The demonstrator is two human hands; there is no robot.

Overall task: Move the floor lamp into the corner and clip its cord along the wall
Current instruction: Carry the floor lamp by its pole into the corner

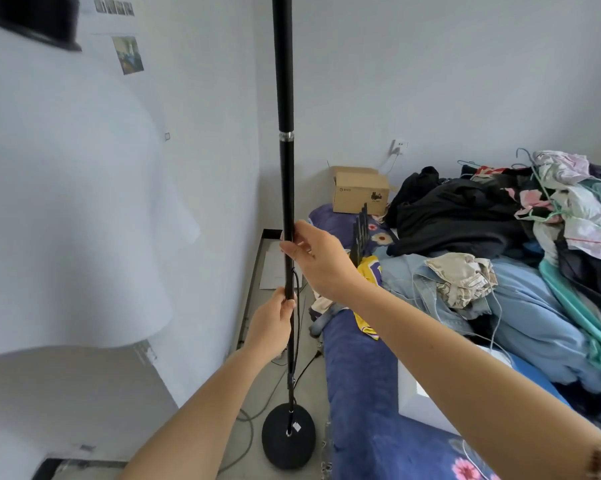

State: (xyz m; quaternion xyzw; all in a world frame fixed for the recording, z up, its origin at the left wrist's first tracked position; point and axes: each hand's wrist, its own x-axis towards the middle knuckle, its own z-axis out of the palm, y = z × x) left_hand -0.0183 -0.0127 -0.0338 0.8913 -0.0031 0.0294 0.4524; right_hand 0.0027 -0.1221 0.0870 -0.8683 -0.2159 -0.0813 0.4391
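Observation:
A black floor lamp pole (285, 98) stands upright in the narrow floor gap between the white wall and the bed. Its round black base (288, 434) rests on the floor near the bottom of the view. My right hand (318, 258) grips the pole about mid-height. Lower down, my left hand (271, 325) is wrapped around the same pole. A thin black cord (296, 306) runs down along the pole beside my left hand and trails off over the floor. The lamp's white shade (67, 202) fills the left of the view, blurred.
A bed with a blue floral cover (361, 375) sits to the right, piled with clothes (500, 237) and a cardboard box (359, 192). A wall socket with a plug (398, 147) is on the far wall. Grey cables (247, 441) lie on the floor. A dark frame (252, 289) leans along the wall.

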